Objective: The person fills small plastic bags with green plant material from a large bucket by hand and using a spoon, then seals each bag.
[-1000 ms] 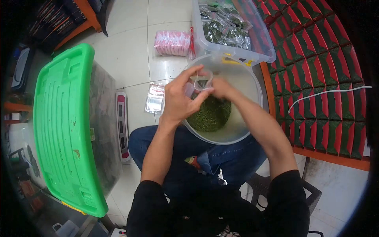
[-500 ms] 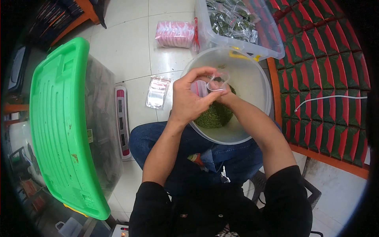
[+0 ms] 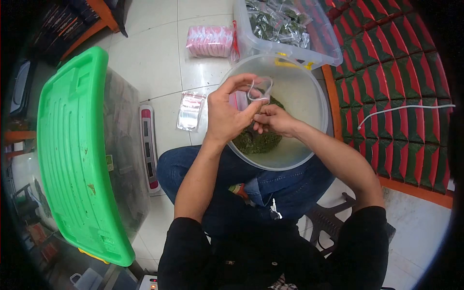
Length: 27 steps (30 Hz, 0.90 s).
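Note:
My left hand is curled around a small clear zip bag, its mouth spread between thumb and fingers. A pink-edged part of plastic shows inside that grip. Just below the bag's mouth, close to the left thumb, is my right hand, its fingers curled together; what they hold, if anything, is hidden. Both hands are above a round translucent tub set against my lap. Dried green leaf flakes are heaped in the tub's bottom, partly covered by my hands.
Flat zip bags and a pink-striped pack lie on the tiled floor. A clear bin of filled bags stands behind the tub. At left are a scale and a green-lidded box; at right, stacked red-green packs.
My right hand has come away from behind the bag's mouth to just below it, and its forearm swings out rightward. The left hand keeps hold of the bag.

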Available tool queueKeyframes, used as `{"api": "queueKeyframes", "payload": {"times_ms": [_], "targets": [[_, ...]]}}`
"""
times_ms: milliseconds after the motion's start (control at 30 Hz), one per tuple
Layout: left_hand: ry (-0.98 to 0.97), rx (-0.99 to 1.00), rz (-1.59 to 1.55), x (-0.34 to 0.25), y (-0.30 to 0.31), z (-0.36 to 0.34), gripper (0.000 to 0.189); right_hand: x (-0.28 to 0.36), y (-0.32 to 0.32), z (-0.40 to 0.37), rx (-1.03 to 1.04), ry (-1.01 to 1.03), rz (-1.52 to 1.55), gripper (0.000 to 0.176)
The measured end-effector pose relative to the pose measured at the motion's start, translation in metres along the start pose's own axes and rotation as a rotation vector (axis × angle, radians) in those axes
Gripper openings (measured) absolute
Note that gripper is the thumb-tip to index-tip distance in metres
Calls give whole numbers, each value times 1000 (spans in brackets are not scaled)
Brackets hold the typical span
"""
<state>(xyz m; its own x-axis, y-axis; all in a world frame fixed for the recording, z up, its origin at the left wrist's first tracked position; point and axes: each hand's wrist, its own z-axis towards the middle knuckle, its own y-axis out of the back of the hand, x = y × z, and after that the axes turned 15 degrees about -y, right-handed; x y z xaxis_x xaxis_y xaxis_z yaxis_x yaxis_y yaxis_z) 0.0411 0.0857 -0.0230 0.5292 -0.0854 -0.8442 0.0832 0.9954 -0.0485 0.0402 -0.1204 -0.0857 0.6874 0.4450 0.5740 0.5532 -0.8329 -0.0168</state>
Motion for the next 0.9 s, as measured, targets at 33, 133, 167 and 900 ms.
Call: {"api": "queueKeyframes", "payload": {"times_ms": [33, 133, 167, 900], "targets": [[-37, 16, 41, -1, 0, 0, 45, 0, 3, -6, 35, 25, 143, 19], [-42, -13, 5, -9, -4, 1, 44, -8, 0, -28, 95, 40, 192, 16], [-54, -12, 2, -11, -6, 0, 44, -7, -1, -36, 134, 67, 219, 16], [-375, -22, 575, -19, -27, -13, 45, 76, -54, -170, -1373, 762, -601, 21]]}}
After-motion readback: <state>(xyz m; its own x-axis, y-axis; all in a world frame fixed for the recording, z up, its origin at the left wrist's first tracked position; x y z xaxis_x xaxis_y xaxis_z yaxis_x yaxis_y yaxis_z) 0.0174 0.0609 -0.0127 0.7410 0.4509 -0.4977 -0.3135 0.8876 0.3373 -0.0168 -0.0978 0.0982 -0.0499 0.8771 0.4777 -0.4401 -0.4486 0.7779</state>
